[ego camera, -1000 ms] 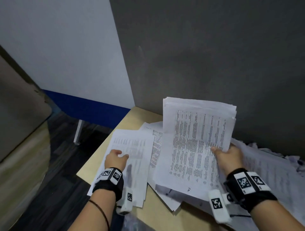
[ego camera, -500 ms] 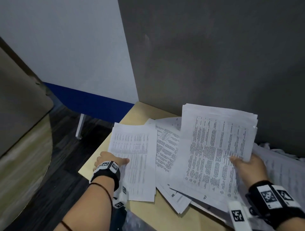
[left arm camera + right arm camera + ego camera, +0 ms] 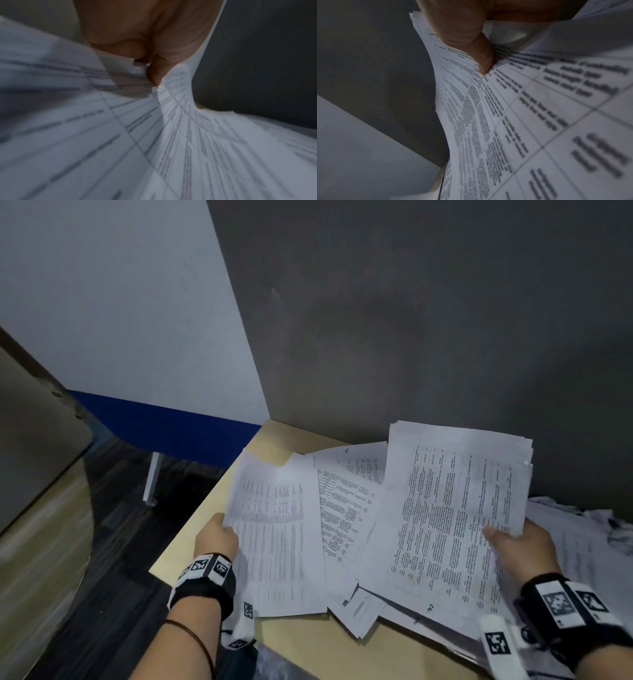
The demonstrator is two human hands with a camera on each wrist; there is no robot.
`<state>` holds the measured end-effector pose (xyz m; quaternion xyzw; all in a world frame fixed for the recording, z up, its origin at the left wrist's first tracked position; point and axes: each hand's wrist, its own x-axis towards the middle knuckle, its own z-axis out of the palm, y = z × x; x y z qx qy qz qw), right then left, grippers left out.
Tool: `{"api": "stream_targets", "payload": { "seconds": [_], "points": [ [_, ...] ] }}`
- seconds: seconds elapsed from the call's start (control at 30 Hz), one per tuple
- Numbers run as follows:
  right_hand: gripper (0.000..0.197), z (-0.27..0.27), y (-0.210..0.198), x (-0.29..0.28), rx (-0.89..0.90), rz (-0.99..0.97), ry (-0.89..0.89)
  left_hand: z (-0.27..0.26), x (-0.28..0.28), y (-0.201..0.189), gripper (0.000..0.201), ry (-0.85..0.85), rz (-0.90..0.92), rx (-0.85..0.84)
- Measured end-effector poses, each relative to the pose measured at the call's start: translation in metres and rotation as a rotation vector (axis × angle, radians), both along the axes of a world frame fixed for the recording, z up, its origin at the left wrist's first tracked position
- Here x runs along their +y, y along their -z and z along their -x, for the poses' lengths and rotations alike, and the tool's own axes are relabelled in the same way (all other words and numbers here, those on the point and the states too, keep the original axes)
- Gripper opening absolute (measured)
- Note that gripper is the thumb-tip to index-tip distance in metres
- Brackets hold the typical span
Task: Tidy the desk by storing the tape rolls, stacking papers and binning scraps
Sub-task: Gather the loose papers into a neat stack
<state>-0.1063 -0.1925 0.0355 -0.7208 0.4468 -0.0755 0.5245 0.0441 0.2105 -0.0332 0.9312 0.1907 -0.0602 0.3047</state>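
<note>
My right hand (image 3: pixel 513 546) grips a thick stack of printed papers (image 3: pixel 455 508) by its right edge, raised and tilted above the desk; the thumb (image 3: pixel 479 54) lies on the top page (image 3: pixel 522 121). On the left, a thin set of printed sheets (image 3: pixel 274 535) has its left edge lifted by my left hand (image 3: pixel 217 537). In the left wrist view the thumb (image 3: pixel 159 70) pinches those sheets (image 3: pixel 120 135). More loose sheets (image 3: pixel 346 508) lie fanned on the light wooden desk (image 3: pixel 308 645) between the two. No tape rolls are in view.
Crumpled white paper scraps (image 3: pixel 603 522) lie at the far right against the dark grey partition (image 3: pixel 411 320). The desk's left edge drops to dark floor (image 3: pixel 113 542). A white and blue panel (image 3: pixel 137 337) stands behind, with a white leg (image 3: pixel 150 484).
The left hand has gone from lying flat on the left sheets to pinching their left edge and lifting it. The right hand's stack has shifted rightwards in the view.
</note>
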Motion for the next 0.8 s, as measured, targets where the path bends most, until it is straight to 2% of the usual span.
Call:
{"api": "stream_targets", "payload": {
  "seconds": [0.1,0.23,0.33,0.43,0.57,0.67,0.8],
  "points": [
    [0.033,0.000,0.004,0.002,0.022,0.029,-0.028,0.008,-0.006,-0.019,0.018,-0.011,0.065,-0.138],
    [0.033,0.001,0.007,0.006,0.070,0.044,-0.072,0.011,-0.014,-0.055,0.014,-0.062,0.351,-0.230],
    [0.033,0.002,0.003,0.009,0.082,0.026,-0.091,0.013,-0.029,-0.078,0.012,-0.037,0.539,-0.227],
    [0.034,0.001,-0.003,0.011,0.063,-0.026,-0.101,0.023,-0.059,-0.089,0.015,0.031,0.699,-0.133],
    [0.033,0.000,-0.012,0.015,0.026,-0.070,-0.133,0.037,-0.108,-0.082,0.014,0.152,0.743,-0.031],
    [0.019,-0.001,-0.016,0.016,-0.003,-0.120,-0.192,0.046,-0.144,-0.070,0.012,0.182,0.709,0.008],
    [0.014,0.000,-0.029,0.014,-0.116,-0.265,-0.137,0.059,-0.175,-0.068,0.030,0.175,0.747,0.064]
  ]
}}
